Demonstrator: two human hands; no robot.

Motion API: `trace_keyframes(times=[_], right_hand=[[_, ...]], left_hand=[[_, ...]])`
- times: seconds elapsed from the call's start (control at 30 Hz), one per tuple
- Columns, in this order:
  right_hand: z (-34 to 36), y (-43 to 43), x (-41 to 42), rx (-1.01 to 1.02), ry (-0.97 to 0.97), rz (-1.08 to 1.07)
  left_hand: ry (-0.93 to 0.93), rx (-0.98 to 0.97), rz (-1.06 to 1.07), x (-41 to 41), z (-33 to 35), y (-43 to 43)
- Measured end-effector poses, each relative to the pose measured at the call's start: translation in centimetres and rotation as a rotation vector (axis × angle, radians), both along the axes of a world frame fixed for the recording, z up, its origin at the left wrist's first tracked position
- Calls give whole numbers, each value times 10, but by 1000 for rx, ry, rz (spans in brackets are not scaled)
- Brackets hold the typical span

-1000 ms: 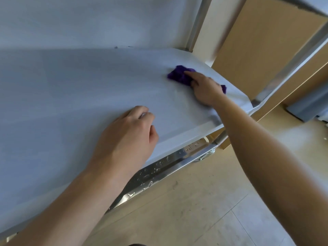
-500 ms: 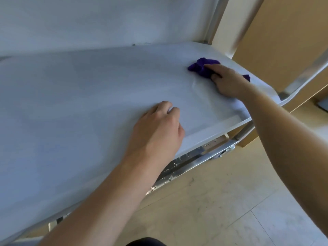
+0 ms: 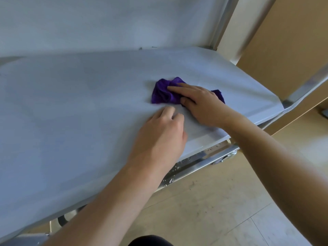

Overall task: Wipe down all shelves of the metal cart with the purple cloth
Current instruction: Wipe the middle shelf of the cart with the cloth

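**Wiping the right end of one shelf (image 3: 71, 103) of the metal cart (image 3: 223, 20)**

The right hand (image 3: 200, 105) lay flat on the bunched purple cloth (image 3: 162, 94). Its fingers (image 3: 177, 88) were straight and close together, pressing the cloth onto the shelf toward the right end, nearer the front edge than the back. The left hand (image 3: 159, 137) rested just beside it by the front edge, fingers curled under and gripping nothing, apparently as a brace. The step in hand looked like a wiping stroke on this shelf. The next move likely called for firm pressure and a sweep toward the broad left stretch, with the left hand moving clear. A lower shelf rim (image 3: 195, 164) beneath showed water drops.
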State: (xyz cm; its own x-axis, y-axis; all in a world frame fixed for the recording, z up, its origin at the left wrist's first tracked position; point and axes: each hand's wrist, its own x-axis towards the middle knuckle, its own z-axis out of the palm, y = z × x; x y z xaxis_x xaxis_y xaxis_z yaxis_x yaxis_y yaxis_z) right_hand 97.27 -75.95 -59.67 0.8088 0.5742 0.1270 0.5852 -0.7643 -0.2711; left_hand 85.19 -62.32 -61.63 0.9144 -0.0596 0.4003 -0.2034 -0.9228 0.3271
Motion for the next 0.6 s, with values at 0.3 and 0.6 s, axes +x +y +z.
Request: trace_keyframes(times=[0.3,0.6], right_hand=[[2,42,131,-41,75,-272],[4,42,114,-68,110,-221]], left_hand=[[-17,-24,-2,0,-3,-1],[14,-87,-1,-3,1,2]])
